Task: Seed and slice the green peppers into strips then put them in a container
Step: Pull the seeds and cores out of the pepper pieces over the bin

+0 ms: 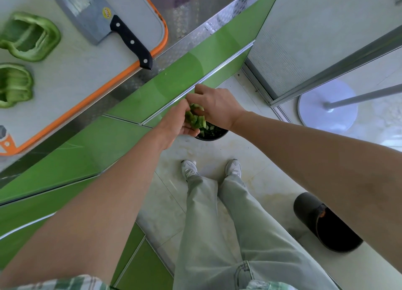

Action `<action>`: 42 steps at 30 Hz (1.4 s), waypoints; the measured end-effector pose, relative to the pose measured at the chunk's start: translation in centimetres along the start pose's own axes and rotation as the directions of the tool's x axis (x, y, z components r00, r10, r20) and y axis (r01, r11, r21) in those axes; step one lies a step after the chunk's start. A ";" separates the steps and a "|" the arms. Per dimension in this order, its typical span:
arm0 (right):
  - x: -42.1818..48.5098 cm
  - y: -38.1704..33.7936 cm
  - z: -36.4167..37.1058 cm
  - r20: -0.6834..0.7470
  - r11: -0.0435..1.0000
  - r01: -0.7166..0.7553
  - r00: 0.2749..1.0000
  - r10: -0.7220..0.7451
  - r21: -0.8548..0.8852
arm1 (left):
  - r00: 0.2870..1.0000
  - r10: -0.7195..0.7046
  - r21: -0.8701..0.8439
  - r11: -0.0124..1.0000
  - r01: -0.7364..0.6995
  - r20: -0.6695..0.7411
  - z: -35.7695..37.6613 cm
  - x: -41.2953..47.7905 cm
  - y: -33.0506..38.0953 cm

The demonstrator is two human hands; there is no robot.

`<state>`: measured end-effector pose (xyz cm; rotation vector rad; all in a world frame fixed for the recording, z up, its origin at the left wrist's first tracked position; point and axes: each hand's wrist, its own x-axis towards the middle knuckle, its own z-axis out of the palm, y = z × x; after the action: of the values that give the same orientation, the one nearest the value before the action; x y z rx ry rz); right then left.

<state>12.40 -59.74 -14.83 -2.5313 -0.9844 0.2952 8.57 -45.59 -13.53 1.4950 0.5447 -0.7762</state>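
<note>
- Here, a cutting board (71, 72) with an orange rim lies on the steel counter (185, 39).
- A cleaver (95, 17) rests on the board, near a hollowed green pepper (32, 37) and a second pepper piece (15, 85).
- Above a black bin (214, 134) on the floor, the left hand (176, 122) cups pepper scraps (194, 120).
- The right hand (215, 107) curls its fingers into them.

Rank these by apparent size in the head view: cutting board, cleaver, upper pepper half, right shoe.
1. cutting board, though partly cropped
2. cleaver
3. upper pepper half
4. right shoe, which looks smallest partly because it lies farther away
</note>
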 end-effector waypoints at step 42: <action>0.7 0.5 1.0 0.129 0.870 -0.303 0.953 0.274 0.389 | 0.996 -0.021 0.169 0.985 0.034 -0.083 -1.4 0.4 -0.3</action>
<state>12.86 -59.35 -15.98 -2.2824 -0.4926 0.6123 8.80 -44.21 -14.07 1.6856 0.5721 -0.8024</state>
